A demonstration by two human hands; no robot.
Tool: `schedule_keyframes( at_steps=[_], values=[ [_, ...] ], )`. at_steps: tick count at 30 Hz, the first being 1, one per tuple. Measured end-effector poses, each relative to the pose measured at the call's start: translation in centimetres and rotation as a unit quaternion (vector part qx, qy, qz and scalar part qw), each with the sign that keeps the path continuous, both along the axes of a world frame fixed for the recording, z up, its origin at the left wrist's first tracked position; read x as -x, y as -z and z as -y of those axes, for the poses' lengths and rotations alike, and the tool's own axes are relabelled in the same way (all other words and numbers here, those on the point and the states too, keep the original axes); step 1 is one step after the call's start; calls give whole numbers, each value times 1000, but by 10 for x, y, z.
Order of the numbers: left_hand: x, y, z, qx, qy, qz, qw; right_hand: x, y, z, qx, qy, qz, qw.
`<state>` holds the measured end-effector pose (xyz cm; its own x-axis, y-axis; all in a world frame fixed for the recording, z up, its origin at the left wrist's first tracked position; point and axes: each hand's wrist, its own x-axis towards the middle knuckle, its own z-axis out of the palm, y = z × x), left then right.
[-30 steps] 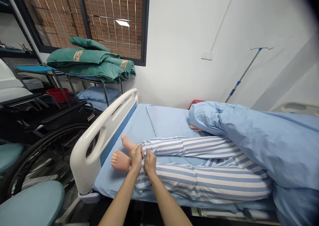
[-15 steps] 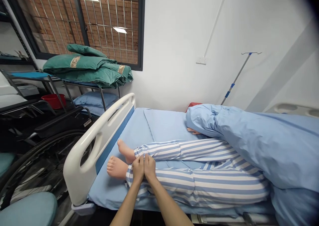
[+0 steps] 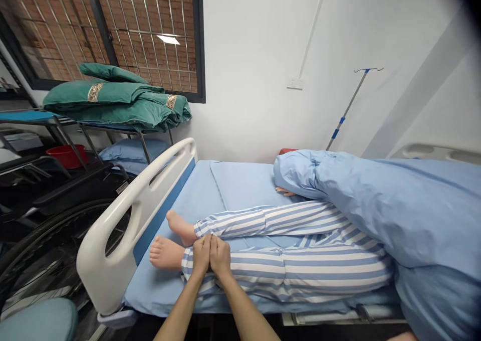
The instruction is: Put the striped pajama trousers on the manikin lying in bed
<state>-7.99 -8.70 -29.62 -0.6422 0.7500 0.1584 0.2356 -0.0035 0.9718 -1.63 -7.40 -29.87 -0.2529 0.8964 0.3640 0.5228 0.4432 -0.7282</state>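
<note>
My left hand (image 3: 202, 253) and my right hand (image 3: 220, 254) lie side by side over the near lower leg, just above the ankle. Both have their fingers curled down around the striped trouser leg (image 3: 259, 267); the fingertips are hidden on its far side. The legs look like a care manikin's, stretched out on the bed. Its near foot (image 3: 165, 252) and far foot (image 3: 180, 227) are bare, left of my hands. A blue quilt (image 3: 361, 195) covers the upper body, and part of a manikin hand (image 3: 285, 191) shows below its edge.
A white footboard (image 3: 95, 261) stands left of the feet, with a wheelchair (image 3: 75, 190) beyond it. Green folded quilts (image 3: 120, 103) lie on a rack by the window. An IV pole (image 3: 347, 110) rises behind the bed. At the bottom right edge is a skin-coloured patch (image 3: 404, 336).
The view has turned slightly to the right, so the bed and room appear farther left. Both hands keep their place on the trouser leg. A skin-coloured patch has appeared at the bottom right.
</note>
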Motion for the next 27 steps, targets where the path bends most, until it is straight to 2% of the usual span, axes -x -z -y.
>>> schedule_keyframes(
  at_steps=[3,6,11,15,19,23,27],
  values=[
    [-2,-11,-2,-16,-18,59,998,-1,-1,-3,3,-2,-16,1000],
    [-7,-11,0,-22,-18,76,997,-3,-1,-4,14,-5,-44,999],
    [-15,7,7,5,-18,-19,1000,-5,0,-6,33,-4,-102,994],
    [-15,12,7,11,-10,-74,997,-5,0,-7,33,-6,-114,993],
    [-15,10,6,34,-2,-119,992,-9,-10,-9,35,-9,-88,995],
    [-17,11,6,58,-11,-160,985,-23,-23,-13,-11,-31,-34,999],
    [-20,14,6,53,-15,-169,984,-33,-18,-10,-27,-32,16,999]
  ],
)
